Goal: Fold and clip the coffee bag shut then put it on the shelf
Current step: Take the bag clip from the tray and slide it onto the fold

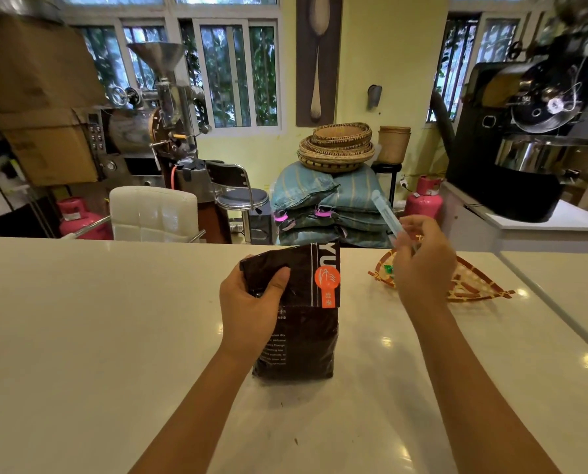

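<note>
Pinning the fold, clip coming in.

My left hand point(251, 302) is closed around the folded top of the coffee bag point(296, 319), so the flap can't spring open; the bag stands upright, mid-counter point(114, 319). My right hand point(422, 265) pinches a pale-blue sealing clip point(386, 215), its long axis slanting up and away to the left.

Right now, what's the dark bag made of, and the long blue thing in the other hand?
The coffee bag looks like thin plastic or foil film: glossy, crinkled, folding sharply at the top. The clip in the right hand seems to be pale blue, see-through hard plastic: straight and stiff.
</note>
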